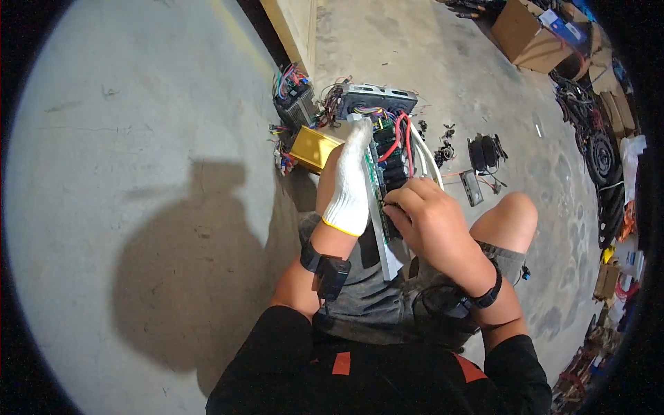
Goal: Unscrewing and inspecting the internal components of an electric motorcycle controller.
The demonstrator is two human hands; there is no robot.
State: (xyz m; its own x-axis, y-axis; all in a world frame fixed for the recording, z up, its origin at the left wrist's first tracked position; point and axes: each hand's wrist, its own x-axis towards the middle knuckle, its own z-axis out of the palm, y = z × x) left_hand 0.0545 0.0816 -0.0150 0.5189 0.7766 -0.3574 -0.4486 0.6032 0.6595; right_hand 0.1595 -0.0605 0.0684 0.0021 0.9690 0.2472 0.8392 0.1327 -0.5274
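Note:
My left hand [351, 185], in a white knit glove with a yellow cuff edge, grips a circuit board [394, 168] along its left side. The board carries several black cylindrical capacitors, thick red cables [407, 138] and white cables [431, 158]. Along its left edge runs a pale metal strip [389, 264] pointing down toward my lap. Bare and curled, my right hand [436, 220] pinches at the board's near right part; its fingertips hide whatever is between them. Just beyond the board lies a dark metal housing [377, 100] with bundled wires.
A yellow box [312, 147] and a finned black unit [295, 104] with wires stand at the left wall. On the floor to the right lie black cable coils [487, 152] and a small grey device [472, 188]. A cardboard box [529, 38] and clutter line the far right.

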